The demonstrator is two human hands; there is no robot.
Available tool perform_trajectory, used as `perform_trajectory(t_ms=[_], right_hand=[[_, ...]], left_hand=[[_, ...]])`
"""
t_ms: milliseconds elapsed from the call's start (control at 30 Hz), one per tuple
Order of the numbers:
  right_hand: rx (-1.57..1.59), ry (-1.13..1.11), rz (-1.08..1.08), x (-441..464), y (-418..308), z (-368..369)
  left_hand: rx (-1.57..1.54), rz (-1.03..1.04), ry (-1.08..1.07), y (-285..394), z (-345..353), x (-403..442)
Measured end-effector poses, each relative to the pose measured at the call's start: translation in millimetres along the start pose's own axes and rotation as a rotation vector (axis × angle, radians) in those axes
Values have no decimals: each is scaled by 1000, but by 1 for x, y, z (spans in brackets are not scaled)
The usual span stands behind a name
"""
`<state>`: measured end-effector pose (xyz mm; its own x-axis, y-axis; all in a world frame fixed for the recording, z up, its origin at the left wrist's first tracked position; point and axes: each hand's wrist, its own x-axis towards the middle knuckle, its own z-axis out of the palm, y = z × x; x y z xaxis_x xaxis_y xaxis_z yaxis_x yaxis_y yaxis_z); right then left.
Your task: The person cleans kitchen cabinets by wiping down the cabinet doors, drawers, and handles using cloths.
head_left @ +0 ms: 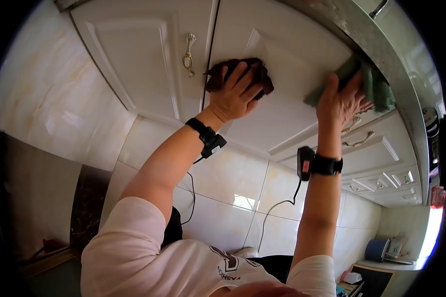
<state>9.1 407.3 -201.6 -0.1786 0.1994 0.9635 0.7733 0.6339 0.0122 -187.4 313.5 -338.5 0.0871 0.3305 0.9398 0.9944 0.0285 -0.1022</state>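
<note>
My left hand (234, 97) presses a dark brown cloth (263, 81) against the upright cream cabinet door, beside the gap between two doors. Its fingers are spread over the bunched cloth, holding it in place. Farther right, my right hand (337, 101) holds a green cloth (378, 91) at the top of the door, just below the counter edge. The fingers lie across this cloth and their tips are slightly blurred. Each wrist wears a black strap with a small device and a cable. The cream cabinet door (287, 59) is smooth with a raised panel.
An ornate handle (187, 55) stands out from the left door. More handles (360, 139) and drawers (381, 183) lie to the right, under the counter edge (401, 69). Cables (272, 208) hang above the tiled floor (223, 188). A marble-patterned wall (49, 64) is at left.
</note>
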Motion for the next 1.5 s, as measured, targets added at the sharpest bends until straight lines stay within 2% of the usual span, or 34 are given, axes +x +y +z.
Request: perform_trajectory(t_ms=[33,67,133,167,233,267,367,433,500,533,600,633,667,700,733,767,833,867,933,1033,1133,1200,1333,1367,1400,1433,1500], right_hand=[[-309,-47,-2,5,-5,7],[-307,-49,-5,2,-5,10],[-179,-313,159,-25,-1,21],[-231,-178,-45,-62,12,37],[-54,-74,-378,-89,9,27],[-26,-255,-427,-107,14,23],[76,-341,-557,-115,24,16],[48,-353,-459,-91,24,10],[-87,-194,-423,-46,18,12],[-96,-181,-291,-26,15,15],[-11,5,-121,20,-12,8],[-163,99,-160,26,-12,18],[-238,-91,-18,18,-25,14],[-191,-7,-68,-5,-19,29],[-276,174,-218,-36,-17,44],[-112,259,-336,-70,-7,56],[91,69,-355,-129,-2,49],[254,-254,-262,-160,14,44],[5,-415,-181,-174,14,16],[112,-382,-227,-155,30,13],[24,-392,38,-102,20,14],[58,-125,8,-58,18,18],[89,1,80,-110,23,35],[-18,21,-13,-141,27,42],[108,-116,29,-175,25,39],[360,-235,38,-206,29,36],[319,-649,146,-255,35,21]], left_hand=[[-20,1,32,-1,1,0],[-40,-1,60,0,2,-1],[-11,-3,67,2,5,-2],[-20,3,71,2,5,-3],[-37,0,50,0,4,-3],[-28,-6,50,0,3,-3],[-47,-6,52,1,1,0],[-64,-14,62,0,-1,-1],[-76,-2,53,1,3,-1],[-78,1,14,2,5,-4],[-119,42,68,-2,17,-12],[-66,65,51,-3,16,-13],[-16,90,38,-3,15,-11],[-24,99,82,-3,15,-9],[-24,104,128,-2,15,-7],[-45,52,99,-1,15,-9],[-3,-5,21,1,10,-8],[0,15,62,-1,13,-7],[-15,26,119,-2,17,-8],[-13,74,100,-4,16,-8],[52,67,72,1,10,-5],[31,110,137,-2,17,-8],[65,121,149,1,10,-2],[70,127,130,1,9,0],[79,134,115,1,9,3],[71,150,158,4,9,8],[81,152,146,3,10,5]])
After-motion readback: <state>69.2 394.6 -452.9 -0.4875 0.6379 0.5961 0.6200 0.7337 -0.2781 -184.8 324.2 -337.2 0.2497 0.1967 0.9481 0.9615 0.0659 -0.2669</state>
